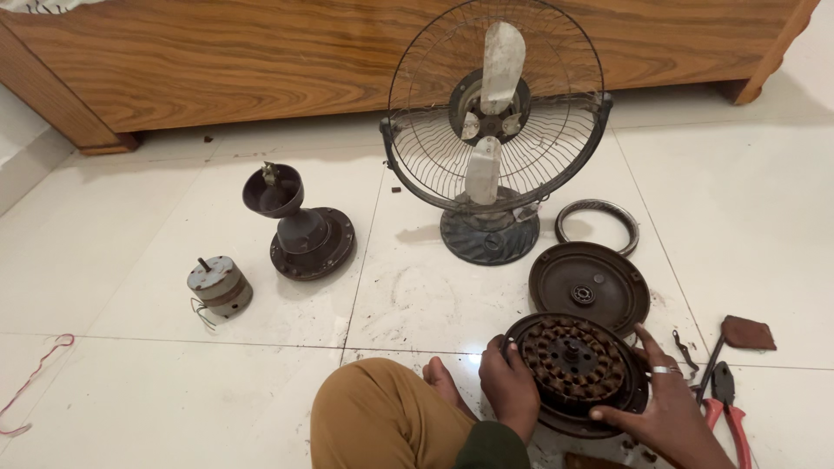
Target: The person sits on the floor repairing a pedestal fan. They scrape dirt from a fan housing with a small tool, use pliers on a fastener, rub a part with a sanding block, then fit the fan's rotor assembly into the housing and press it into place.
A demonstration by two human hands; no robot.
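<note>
1. The left hand (511,382) grips the left rim of a round dark metal motor housing holding a ring of rusty copper-brown coil windings (575,365), fingers curled and clamped on its edge
2. The right hand (662,401), a silver ring on one finger, lies spread against the right rim of the same housing, fingers apart and pressed to its side
3. The housing rests on the white tiled floor (174,382) between the two hands, just in front of the person's bent knee in mustard-brown trousers (382,417)
4. Just beyond the hands lies a round dark brown metal cover plate with a central bearing (589,287), and beyond that a thin dark ring (597,226)
5. Right of the right hand lie red-handled pliers (728,408) and a small brown pad (749,333)
6. Farther ahead stands a grey table fan with a wire cage and pale blades (493,130)
7. Well left of the left hand sit a dark funnel-shaped fan canopy on a round base (300,226) and a small grey cylindrical motor (220,287)
</note>
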